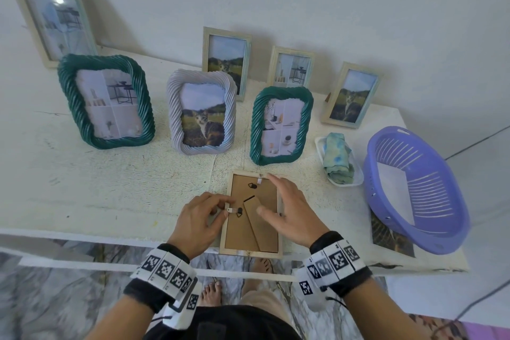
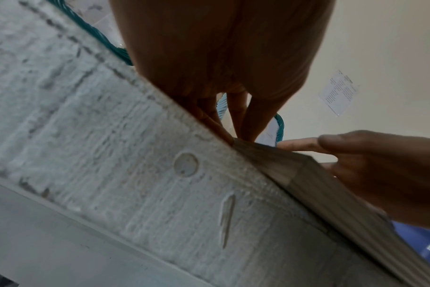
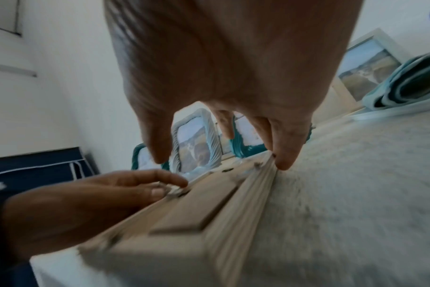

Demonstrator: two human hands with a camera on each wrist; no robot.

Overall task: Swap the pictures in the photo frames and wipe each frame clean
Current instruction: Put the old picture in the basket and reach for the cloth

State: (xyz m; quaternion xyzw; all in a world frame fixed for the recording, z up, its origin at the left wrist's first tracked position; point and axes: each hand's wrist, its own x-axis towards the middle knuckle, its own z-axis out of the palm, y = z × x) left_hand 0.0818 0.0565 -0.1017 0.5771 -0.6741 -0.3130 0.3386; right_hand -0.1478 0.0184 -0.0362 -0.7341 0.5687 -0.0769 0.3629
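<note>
Head camera looks steeply down from above onto the table (image 1: 110, 188). Each wrist camera sits low and close, facing along its hand. All three views share the face-down frame (image 1: 249, 229), lower centre.

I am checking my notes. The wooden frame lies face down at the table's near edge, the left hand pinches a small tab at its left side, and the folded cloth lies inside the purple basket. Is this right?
Not quite. In the head view the folded cloth lies in a small white tray beside the purple basket, not inside it. The rest holds: the wooden frame lies face down and the left hand pinches the tab.
</note>
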